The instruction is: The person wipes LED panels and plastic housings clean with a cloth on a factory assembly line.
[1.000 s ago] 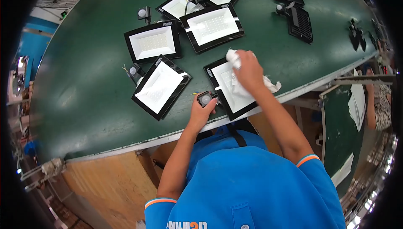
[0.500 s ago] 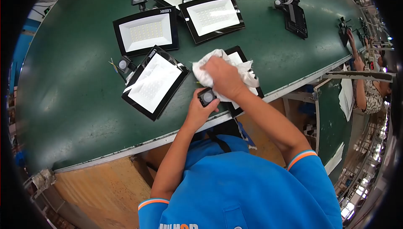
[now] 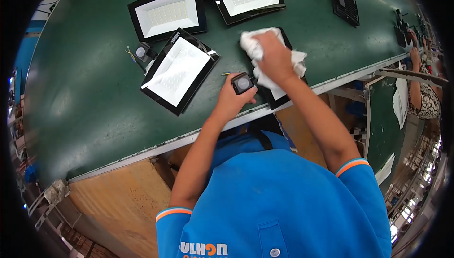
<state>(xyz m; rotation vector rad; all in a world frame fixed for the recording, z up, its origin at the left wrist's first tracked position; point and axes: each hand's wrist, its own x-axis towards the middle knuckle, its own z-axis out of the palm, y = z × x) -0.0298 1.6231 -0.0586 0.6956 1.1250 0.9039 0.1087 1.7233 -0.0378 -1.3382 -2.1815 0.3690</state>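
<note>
A lit-looking lamp [image 3: 179, 71] lies at left on a green table [image 3: 90, 97], just beside the left hand [image 3: 228, 100] but untouched by it. The left hand closes around a small black sensor [image 3: 242, 84], thumb along its near right side, at the left long edge of the held lamp [image 3: 278, 103]. That lamp lies near the table's near edge, directly right of the left hand, its long axis slanting from far left to near right. The sensor juts from it toward the left hand, the nearer of the two to that edge. Over the lamp's face, to the right of and farther than the left hand, the right hand [image 3: 275, 59] clutches a bunched white cloth [image 3: 253, 45]; its fingertips are partly hidden in the folds. The cloth covers much of the face, leaving black frame showing at the far and near ends. At far right, well apart, another person's arm [image 3: 415, 61] reaches over the table edge.
</note>
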